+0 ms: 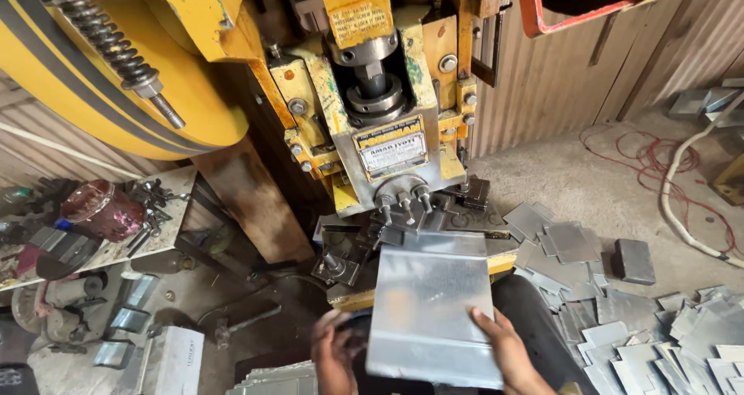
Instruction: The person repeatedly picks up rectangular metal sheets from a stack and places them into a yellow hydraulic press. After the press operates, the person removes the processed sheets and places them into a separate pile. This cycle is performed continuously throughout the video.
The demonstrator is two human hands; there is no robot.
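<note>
Both hands on one sheet-metal panel (434, 310), flat, shiny, rectangular, with a bent lip along its far edge. The far edge sits at the die area of the yellow power press (372, 93), just below the ram (376, 77) and the cluster of clamp bolts (403, 201).

Right hand (508, 348): thumb on top of the panel near its right edge, fingers wrapped under the edge, so it is grasping the panel. Left hand (333, 356): at the panel's lower left corner, mostly hidden beneath it; fingers curled at the edge and look clenched on the panel (blurred, contact underneath not visible).

The panel tilts slightly, near end lower toward the person, far end resting on the press bed (349, 263).

Around it:
- Right of the press, a loose heap of cut metal blanks (566, 248) on the floor, spreading to more blanks (690, 341) at lower right.
- A small dark block (634, 260) lies at the edge of that heap.
- Red wire (651, 159) and a white cable (682, 201) run over the concrete floor behind.
- Left, a counter (167, 240) carries a stained red tin (101, 209) and a pile of bolts and spanners (151, 205).
- The big yellow flywheel (93, 77) with a coil spring (108, 39) is at upper left.
- A stack of similar panels (275, 379) sits just left of the left hand.
</note>
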